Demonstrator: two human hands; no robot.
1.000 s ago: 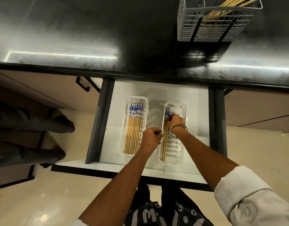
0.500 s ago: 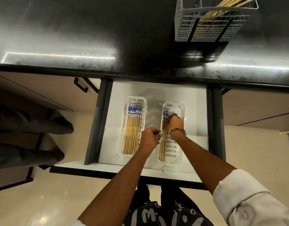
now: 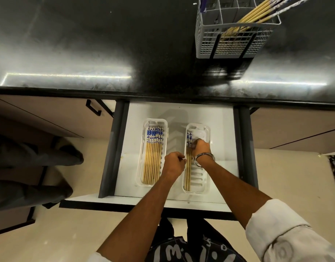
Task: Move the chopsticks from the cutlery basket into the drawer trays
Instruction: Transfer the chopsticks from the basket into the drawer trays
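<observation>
The open drawer (image 3: 221,118) holds two white trays. The left tray (image 3: 146,123) is filled with several wooden chopsticks (image 3: 152,163) with blue-and-white tops. In the right tray (image 3: 200,183), a few chopsticks (image 3: 187,178) lie along its left side. My right hand (image 3: 200,148), with a metal bangle on the wrist, has its fingers closed on those chopsticks just below their blue tops. My left hand (image 3: 174,164) is curled shut, fingertips against the right tray's left rim. On the counter at the far right, the grey cutlery basket (image 3: 232,42) has more chopsticks (image 3: 255,13).
The black countertop (image 3: 87,44) runs across the far side, above the drawer. Dark drawer rails (image 3: 113,152) flank the drawer on both sides. A black cabinet handle (image 3: 92,109) sits to the left. Another person's legs (image 3: 30,167) are at the left, on the pale floor.
Both hands stay at the right tray. My right hand has shifted slightly nearer along the chopsticks. The view has tilted, showing more of the basket.
</observation>
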